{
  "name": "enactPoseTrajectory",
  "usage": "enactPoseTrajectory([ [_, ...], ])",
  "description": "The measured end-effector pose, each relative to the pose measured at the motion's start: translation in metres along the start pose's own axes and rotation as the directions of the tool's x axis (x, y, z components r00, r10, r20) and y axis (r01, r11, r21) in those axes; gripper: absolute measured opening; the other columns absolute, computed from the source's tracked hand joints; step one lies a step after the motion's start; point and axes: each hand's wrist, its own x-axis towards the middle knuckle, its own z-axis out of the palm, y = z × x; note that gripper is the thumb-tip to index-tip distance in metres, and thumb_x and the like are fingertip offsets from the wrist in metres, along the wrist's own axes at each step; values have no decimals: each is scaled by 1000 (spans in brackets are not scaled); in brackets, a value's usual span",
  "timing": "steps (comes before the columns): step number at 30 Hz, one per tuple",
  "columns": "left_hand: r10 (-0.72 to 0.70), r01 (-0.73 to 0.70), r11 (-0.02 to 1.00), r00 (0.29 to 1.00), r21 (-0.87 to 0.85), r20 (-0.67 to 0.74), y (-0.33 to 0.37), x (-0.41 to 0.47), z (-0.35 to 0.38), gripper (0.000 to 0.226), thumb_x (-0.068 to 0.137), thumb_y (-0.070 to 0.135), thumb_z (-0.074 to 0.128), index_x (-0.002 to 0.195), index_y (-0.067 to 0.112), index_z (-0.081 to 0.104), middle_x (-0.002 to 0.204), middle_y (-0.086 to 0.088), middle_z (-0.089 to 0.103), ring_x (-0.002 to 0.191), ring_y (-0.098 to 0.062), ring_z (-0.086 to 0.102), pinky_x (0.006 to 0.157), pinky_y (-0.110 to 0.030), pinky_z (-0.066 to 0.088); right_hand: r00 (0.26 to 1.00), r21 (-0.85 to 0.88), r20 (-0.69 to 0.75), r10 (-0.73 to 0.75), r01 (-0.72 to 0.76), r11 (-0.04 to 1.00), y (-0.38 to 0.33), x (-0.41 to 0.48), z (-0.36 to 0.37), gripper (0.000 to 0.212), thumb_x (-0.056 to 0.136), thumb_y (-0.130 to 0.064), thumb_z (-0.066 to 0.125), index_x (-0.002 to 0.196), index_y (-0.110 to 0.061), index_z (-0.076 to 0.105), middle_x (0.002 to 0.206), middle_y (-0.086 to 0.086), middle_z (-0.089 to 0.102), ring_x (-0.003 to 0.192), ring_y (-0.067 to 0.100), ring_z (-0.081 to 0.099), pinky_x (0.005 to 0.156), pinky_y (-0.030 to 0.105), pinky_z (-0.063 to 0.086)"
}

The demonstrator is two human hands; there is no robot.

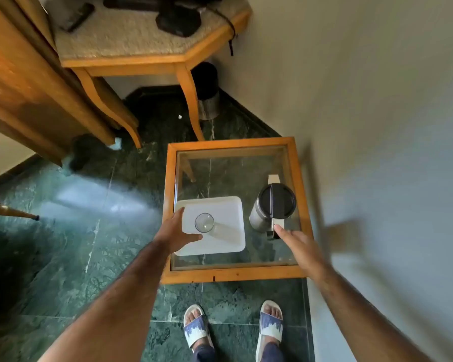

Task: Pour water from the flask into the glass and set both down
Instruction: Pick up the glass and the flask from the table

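A clear empty glass (204, 222) stands upright on a white square tray (228, 212) on the low glass-topped table (233, 275). A steel flask (272, 205) with a black lid and a handle stands upright to the tray's right. My left hand (177, 232) is open beside the glass, with fingers and thumb spread on either side of it and not closed on it. My right hand (294, 242) is open, its fingertips reaching the flask's handle from the near side.
The small table has a wooden frame and stands against a grey wall (377, 126) on its right. A larger wooden table (152, 58) with dark items stands behind it, with a metal bin (207, 97) under it. The floor is green marble; my slippered feet (233, 327) are just before the table.
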Motion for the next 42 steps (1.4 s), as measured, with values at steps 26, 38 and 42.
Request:
enactPoseTrajectory([
  [26, -70, -98, 856, 951, -508, -301, -77, 90, 143, 70, 65, 40, 95, 126, 33, 62, 124, 18, 69, 114, 2, 65, 95, -30, 60, 835, 695, -509, -211, 543, 471, 47, 76, 97, 35, 98, -43, 60, 65, -29, 61, 64, -9, 48, 66, 16, 42, 71, 32, 37],
  [38, 26, -213, 823, 940, -526, -339, -40, 69, 104, 60, 74, 26, 92, 126, 30, 63, 126, 12, 68, 118, -5, 64, 100, -34, 58, 852, 807, -481, -205, 522, 275, 23, 79, 40, 41, 100, -26, 56, 61, -28, 70, 59, -17, 54, 55, 7, 44, 66, 23, 36],
  [42, 59, -272, 780, 929, -564, -366, 0, 44, 60, 71, 69, 31, 93, 133, 29, 62, 128, 5, 69, 116, -18, 68, 98, -34, 59, 862, 804, -439, -254, 503, 318, -7, 49, 16, 46, 101, -25, 54, 56, -28, 63, 55, -15, 47, 56, 8, 43, 67, 24, 35],
])
